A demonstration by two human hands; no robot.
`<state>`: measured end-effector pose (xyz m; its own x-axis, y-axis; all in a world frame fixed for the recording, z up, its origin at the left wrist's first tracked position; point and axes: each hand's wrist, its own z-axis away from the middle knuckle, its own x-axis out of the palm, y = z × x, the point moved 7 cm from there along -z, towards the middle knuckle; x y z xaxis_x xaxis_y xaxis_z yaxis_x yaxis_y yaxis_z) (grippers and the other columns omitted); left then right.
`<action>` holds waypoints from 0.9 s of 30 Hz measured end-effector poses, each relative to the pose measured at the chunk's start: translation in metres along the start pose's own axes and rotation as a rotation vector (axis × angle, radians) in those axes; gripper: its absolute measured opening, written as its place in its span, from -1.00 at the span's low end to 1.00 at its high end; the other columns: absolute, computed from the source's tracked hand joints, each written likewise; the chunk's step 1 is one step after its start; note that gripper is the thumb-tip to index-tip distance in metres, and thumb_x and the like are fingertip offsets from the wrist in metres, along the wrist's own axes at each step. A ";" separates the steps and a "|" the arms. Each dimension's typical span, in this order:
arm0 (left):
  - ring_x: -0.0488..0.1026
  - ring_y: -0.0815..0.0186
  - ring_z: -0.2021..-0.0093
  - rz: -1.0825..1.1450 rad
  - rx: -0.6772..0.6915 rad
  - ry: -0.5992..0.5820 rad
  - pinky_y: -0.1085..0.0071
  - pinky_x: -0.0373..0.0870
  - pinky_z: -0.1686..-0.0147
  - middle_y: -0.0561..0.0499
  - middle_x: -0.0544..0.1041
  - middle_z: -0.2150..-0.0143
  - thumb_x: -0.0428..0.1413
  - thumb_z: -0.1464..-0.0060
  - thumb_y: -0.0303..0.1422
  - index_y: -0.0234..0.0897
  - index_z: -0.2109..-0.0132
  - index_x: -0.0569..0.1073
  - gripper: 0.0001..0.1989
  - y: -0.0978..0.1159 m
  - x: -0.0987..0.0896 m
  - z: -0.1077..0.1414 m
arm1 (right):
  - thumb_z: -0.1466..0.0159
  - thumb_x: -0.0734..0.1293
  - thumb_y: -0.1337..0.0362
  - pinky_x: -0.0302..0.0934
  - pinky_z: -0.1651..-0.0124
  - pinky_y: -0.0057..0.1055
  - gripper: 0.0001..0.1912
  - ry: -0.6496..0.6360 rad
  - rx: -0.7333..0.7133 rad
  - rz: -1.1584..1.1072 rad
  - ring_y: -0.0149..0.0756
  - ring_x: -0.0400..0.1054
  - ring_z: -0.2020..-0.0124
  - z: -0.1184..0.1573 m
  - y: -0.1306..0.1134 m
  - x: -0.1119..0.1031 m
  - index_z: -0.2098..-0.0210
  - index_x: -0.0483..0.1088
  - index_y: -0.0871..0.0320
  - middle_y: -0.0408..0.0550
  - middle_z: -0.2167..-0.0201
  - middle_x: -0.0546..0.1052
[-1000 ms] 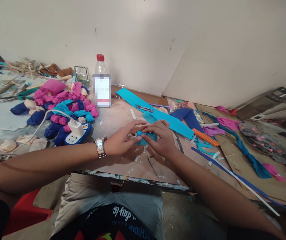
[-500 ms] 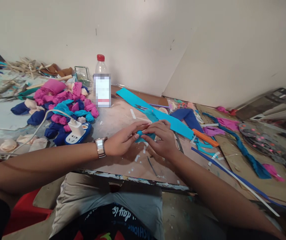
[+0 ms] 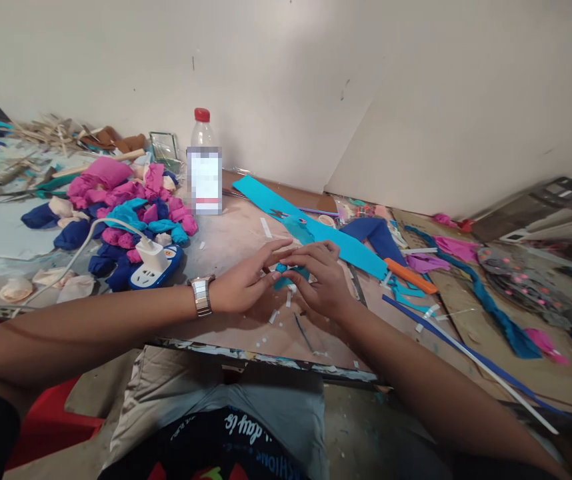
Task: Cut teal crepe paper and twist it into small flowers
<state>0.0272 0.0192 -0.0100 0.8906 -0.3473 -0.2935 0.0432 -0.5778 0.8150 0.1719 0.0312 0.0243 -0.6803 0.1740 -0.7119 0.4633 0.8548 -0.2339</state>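
Note:
A small turquoise piece of crepe paper (image 3: pixel 281 268), bunched into a knob at its top, is pinched between my two hands above the table. My left hand (image 3: pixel 243 283), with a metal watch on its wrist, grips it from the left with thumb and fingers. From the right, my right hand (image 3: pixel 323 277) has thumb and forefinger closed on it. A looser flap of the same paper shows under the fingers. Just beyond lies a long turquoise crepe paper strip (image 3: pixel 351 250), with scissors (image 3: pixel 286 215) resting on it. The fingers partly hide the held piece.
Pink, navy and turquoise paper bundles (image 3: pixel 111 190) pile up at left, beside a power strip (image 3: pixel 159 270) with a white plug and cable. A red-capped bottle (image 3: pixel 203 137) stands near the wall. An orange-handled tool (image 3: pixel 411 275) and paper scraps lie at right.
My fingers have shifted slightly around the turquoise paper, and its knob has turned a little. The left fingers sit slightly farther apart. Everything else stays in place.

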 end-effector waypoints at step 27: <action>0.59 0.17 0.00 -0.112 -0.116 0.193 0.25 0.49 0.02 -0.11 0.63 -0.01 0.25 -0.25 -0.21 -0.22 -0.03 0.49 -0.71 0.003 -0.016 -0.001 | -0.40 0.42 0.08 0.11 -0.06 -0.07 -0.84 0.042 0.064 -0.043 -0.17 0.55 0.19 -0.002 0.004 -0.005 0.24 0.53 0.01 -0.12 0.28 0.69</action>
<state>0.0130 0.0235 -0.0021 0.9468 -0.1320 -0.2936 0.1884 -0.5120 0.8380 0.1760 0.0352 0.0283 -0.7230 0.1597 -0.6722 0.4680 0.8288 -0.3065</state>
